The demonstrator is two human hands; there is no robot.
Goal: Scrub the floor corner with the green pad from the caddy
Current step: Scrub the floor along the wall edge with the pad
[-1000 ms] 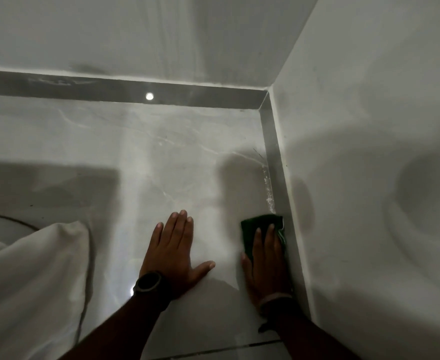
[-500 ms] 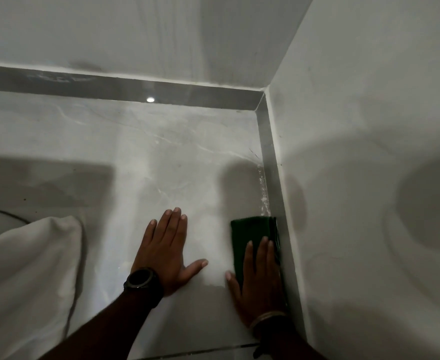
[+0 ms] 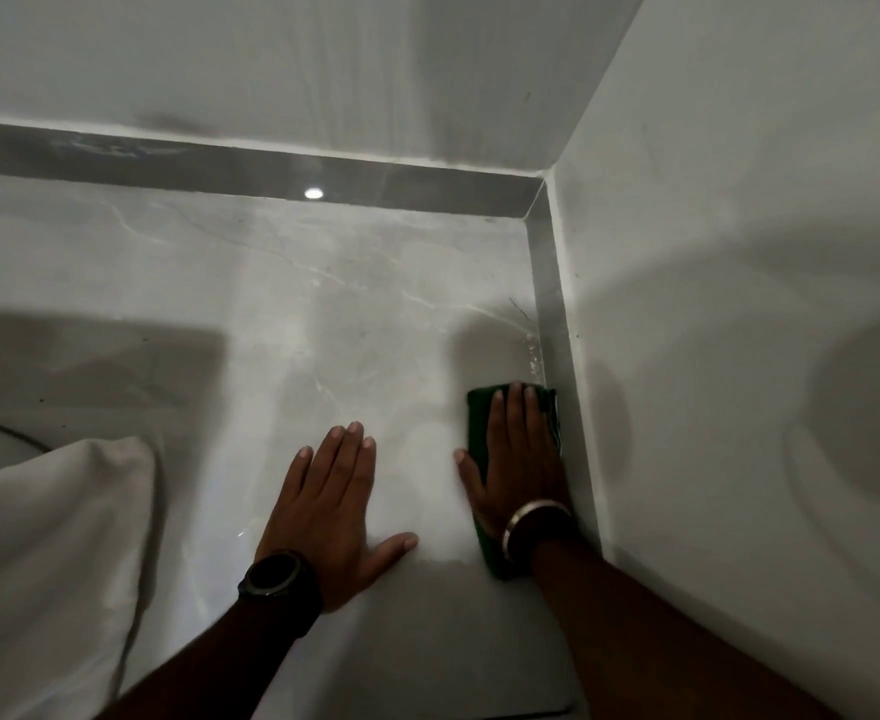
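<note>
The green pad lies flat on the pale marble floor against the right-hand skirting. My right hand presses down on it with flat fingers, covering most of it; green shows at the far edge and by the wrist. My left hand, with a black watch on the wrist, rests flat on the floor to the left, fingers spread, holding nothing. The floor corner lies farther ahead, where the two grey skirting strips meet. White scuff marks run along the skirting just beyond the pad. No caddy is visible.
White walls rise at the back and on the right. A white cloth bulges in from the lower left. A curved dark line crosses the floor at the left edge. A lamp's reflection glints on the back skirting.
My right hand has slid the pad along the right skirting, first back toward me, now forward again, with more of the hand over the pad. My left hand stays planted.
</note>
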